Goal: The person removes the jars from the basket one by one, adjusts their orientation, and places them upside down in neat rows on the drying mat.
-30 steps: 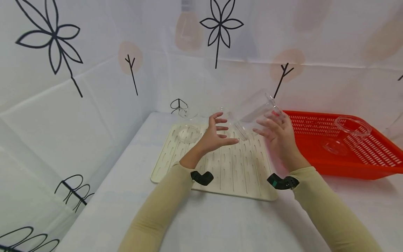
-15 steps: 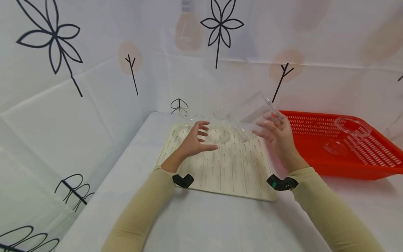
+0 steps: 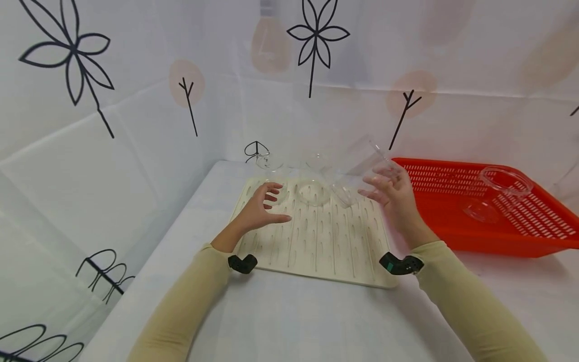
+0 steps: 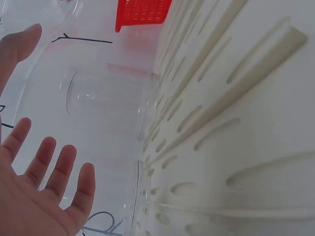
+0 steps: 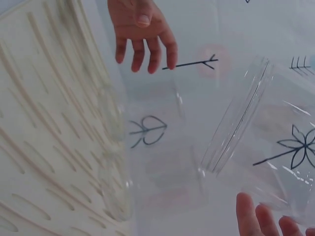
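Tilted mouth-down, a clear cup (image 3: 359,168) hangs over the back right of the ribbed mat (image 3: 316,241), the right hand (image 3: 392,193) curled round its base, likely so it can land upside down like the glasses (image 3: 312,188) already there. Spread and holding nothing, the left hand (image 3: 260,208) hovers over the mat's left; it has drawn back leftward since a second ago. Right on the desk (image 3: 294,317) lies the red basket (image 3: 520,236).

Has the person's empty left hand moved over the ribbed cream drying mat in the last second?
Yes. The left hand has drifted leftward, from the cream drying mat's middle toward its left edge, open and holding nothing.
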`<state>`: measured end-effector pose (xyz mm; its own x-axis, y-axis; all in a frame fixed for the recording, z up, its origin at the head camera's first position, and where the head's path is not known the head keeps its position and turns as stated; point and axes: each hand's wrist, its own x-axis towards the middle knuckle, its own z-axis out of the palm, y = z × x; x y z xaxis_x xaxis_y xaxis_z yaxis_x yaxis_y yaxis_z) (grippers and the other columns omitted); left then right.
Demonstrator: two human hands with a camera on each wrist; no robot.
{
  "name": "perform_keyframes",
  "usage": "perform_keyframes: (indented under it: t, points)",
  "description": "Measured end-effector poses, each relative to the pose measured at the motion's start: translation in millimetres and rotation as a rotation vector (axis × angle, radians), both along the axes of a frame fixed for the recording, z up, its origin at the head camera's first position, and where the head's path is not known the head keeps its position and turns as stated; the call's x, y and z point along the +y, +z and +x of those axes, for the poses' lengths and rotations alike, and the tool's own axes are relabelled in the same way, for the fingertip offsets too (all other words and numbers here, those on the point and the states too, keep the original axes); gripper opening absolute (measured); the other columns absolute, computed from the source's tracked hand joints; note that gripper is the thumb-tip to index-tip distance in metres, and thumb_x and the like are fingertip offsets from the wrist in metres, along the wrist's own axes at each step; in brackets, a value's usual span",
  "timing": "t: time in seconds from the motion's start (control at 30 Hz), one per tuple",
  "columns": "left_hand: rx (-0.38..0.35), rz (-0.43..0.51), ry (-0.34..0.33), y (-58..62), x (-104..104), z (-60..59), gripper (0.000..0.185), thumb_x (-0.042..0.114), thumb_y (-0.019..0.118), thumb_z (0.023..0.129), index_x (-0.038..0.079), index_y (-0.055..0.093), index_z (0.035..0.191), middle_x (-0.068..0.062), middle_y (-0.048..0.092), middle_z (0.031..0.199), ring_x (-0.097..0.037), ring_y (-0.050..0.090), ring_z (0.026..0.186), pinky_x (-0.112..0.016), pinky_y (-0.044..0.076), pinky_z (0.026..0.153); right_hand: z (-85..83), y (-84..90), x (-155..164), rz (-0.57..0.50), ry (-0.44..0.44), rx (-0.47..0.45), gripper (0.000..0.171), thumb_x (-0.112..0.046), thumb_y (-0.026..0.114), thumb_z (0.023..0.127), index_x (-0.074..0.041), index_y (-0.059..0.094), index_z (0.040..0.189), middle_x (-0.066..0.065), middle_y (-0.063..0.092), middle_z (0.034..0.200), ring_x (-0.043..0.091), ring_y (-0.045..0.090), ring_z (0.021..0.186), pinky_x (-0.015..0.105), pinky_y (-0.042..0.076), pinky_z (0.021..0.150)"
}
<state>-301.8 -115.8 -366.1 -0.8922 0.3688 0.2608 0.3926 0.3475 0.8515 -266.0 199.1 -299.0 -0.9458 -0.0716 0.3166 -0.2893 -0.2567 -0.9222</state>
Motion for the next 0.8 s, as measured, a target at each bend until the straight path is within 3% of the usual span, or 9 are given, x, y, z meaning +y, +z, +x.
perform_keyframes:
  t: [0.2,0.5,0.8]
  points:
    - [0.007,-0.038,0.007,-6.0,-20,-0.9,0.074,0.026,0.082,0.071,0.013,0.042,0.131,-0.011,0.042,0.129,-0.038,0.043,0.115,-0.048,0.039,0.093,-0.8,-1.8,-5,0.076,-0.028,-0.025,0.065,-0.013,0.060,0.091,-0.015,0.019,0.142,0.005,0.038,0.126,0.022,0.052,0.108,0.031,0.049,0.081]
    - [0.006,-0.110,0.061,-9.3,-53,3.2,0.073,0.028,0.083,0.070,0.007,0.045,0.128,-0.020,0.040,0.131,-0.038,0.042,0.115,-0.051,0.038,0.093,-6.0,-8.1,-15,0.161,0.009,0.025,0.068,-0.008,0.059,0.090,-0.012,0.015,0.142,0.008,0.037,0.129,0.017,0.053,0.107,0.028,0.050,0.081]
    - [-0.039,-0.183,0.135,-16.2,-82,9.0,0.073,0.026,0.083,0.070,0.004,0.046,0.129,-0.014,0.037,0.132,-0.036,0.039,0.118,-0.049,0.039,0.094,-12.1,-11.8,-30,0.223,0.029,0.012,0.072,-0.006,0.061,0.088,-0.012,0.017,0.144,0.014,0.034,0.135,0.036,0.043,0.120,0.029,0.049,0.083]
